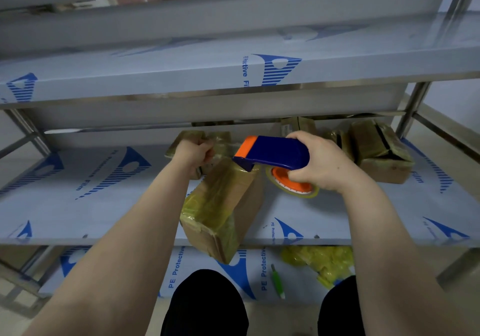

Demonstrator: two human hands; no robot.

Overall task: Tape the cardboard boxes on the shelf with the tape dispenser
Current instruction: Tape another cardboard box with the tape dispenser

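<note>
Dark-trousered knees (205, 304) sit lowest. Above them, the right hand (320, 165) wraps tightly round the blue-and-orange tape dispenser (272, 151), its nose on the far end of the cardboard box (220, 208), which overhangs the middle shelf (78, 206). The left hand (193, 151) is clenched at that end; on what, I cannot tell.

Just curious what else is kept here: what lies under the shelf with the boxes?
On the lower shelf lie a crumpled yellow plastic heap and a green stick-like tool. The overhanging cardboard box and the person's dark knees cover parts of it.
</note>
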